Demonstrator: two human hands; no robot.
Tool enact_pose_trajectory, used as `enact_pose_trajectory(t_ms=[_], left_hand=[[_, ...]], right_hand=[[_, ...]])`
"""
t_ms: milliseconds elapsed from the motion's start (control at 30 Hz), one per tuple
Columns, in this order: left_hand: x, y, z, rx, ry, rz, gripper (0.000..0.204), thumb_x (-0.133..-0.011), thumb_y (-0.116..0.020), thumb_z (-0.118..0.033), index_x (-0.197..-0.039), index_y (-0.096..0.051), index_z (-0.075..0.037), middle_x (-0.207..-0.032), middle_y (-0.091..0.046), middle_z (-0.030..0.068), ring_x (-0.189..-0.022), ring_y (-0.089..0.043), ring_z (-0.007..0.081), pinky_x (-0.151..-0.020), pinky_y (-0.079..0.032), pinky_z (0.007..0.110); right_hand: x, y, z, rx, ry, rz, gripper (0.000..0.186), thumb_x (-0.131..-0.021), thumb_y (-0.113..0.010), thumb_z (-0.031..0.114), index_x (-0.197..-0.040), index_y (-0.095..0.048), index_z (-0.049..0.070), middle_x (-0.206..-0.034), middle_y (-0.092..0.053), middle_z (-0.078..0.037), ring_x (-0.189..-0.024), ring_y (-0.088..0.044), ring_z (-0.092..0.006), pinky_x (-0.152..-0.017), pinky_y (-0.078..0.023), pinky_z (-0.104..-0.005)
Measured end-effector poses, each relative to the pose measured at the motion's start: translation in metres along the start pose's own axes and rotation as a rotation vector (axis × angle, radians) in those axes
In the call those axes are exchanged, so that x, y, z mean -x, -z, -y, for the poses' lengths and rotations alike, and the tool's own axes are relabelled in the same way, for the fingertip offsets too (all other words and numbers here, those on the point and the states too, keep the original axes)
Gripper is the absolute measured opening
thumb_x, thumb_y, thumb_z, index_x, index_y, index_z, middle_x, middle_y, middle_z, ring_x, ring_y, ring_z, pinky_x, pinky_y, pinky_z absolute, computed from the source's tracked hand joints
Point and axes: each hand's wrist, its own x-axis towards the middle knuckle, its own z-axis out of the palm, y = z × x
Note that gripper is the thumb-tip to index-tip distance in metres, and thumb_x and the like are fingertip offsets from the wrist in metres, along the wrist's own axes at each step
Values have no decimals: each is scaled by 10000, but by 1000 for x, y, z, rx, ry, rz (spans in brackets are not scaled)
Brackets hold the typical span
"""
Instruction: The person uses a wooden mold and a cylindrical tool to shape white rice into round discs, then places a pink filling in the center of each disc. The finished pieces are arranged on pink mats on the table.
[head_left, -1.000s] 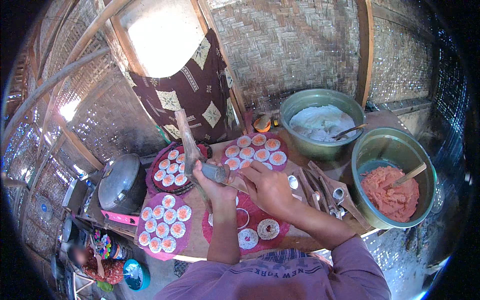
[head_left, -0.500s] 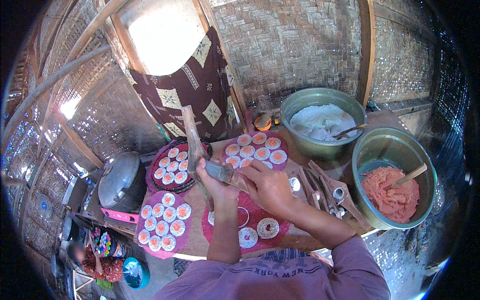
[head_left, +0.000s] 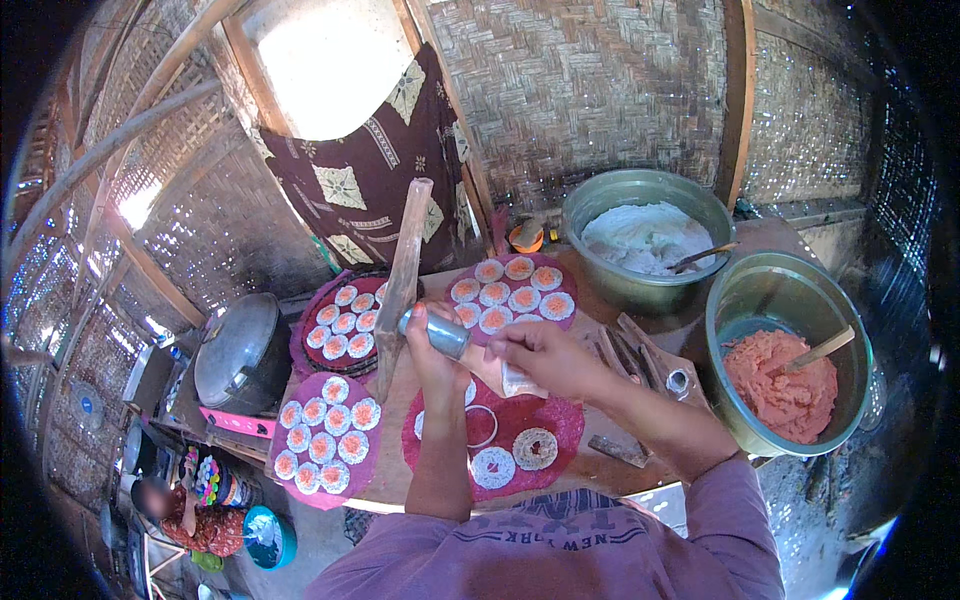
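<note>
My left hand (head_left: pixel 437 362) is wrapped round a grey metal cylinder (head_left: pixel 446 335), tilted over the table. A long worn wooden bar (head_left: pixel 404 262) rises beside that hand, touching the cylinder's end. Close by on the right, the fingers of my right hand (head_left: pixel 540 352) are closed on a flat wooden spatula (head_left: pixel 488 372) with white paste at its end. Beneath both hands lies a red round sheet (head_left: pixel 545 415) bearing white lacy rings (head_left: pixel 492 468) and a thin pale hoop (head_left: pixel 480 428). My hands hide part of this sheet.
Topped white rounds fill a left purple sheet (head_left: pixel 340 468), a back sheet (head_left: pixel 517 325) and a tray (head_left: pixel 318 350). Right stand green basins of white paste (head_left: pixel 645 240) and pink paste (head_left: pixel 785 385). Wooden pieces (head_left: pixel 650 360) lie nearby; a lidded pot (head_left: pixel 238 355) and another person (head_left: pixel 195 520) are left.
The cylinder and wooden bar have turned, the bar's top swinging right. My right hand has moved slightly apart from the cylinder, and the white paste on the spatula now shows.
</note>
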Motion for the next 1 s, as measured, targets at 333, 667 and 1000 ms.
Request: enact_pose_trajectory(t_ms=[333, 667, 1000], left_hand=[[5, 10, 15, 10, -24, 32, 282, -930, -502, -341, -800, -512, -90, -764, -518, 33, -682, -501, 132, -589, -398, 273], [-37, 101, -70, 186, -84, -264, 348, -861, -582, -450, -797, -512, -116, -702, -529, 16, -421, -422, 118, -356, -340, 273], [-9, 91, -24, 811, 543, 229, 336, -900, -545, -409, -843, -500, -81, -723, -487, 21, -458, -349, 122, -471, -338, 291]], right_hand=[[2, 7, -15, -1288, -953, 482, 145, -961, -554, 199, -1020, -606, 77, -592, -431, 37, -527, -477, -88, -448, -339, -234], [119, 50, -97, 746, -765, 203, 294, -829, -632, 117, -1103, -622, 9, -935, -658, -226, -882, -647, -409, -738, -516, -469], [114, 19, -69, -163, -411, 101, 425, -902, -595, 360, -1180, -589, 38, -1100, -584, -168, -1038, -558, -284, -951, -439, -474]])
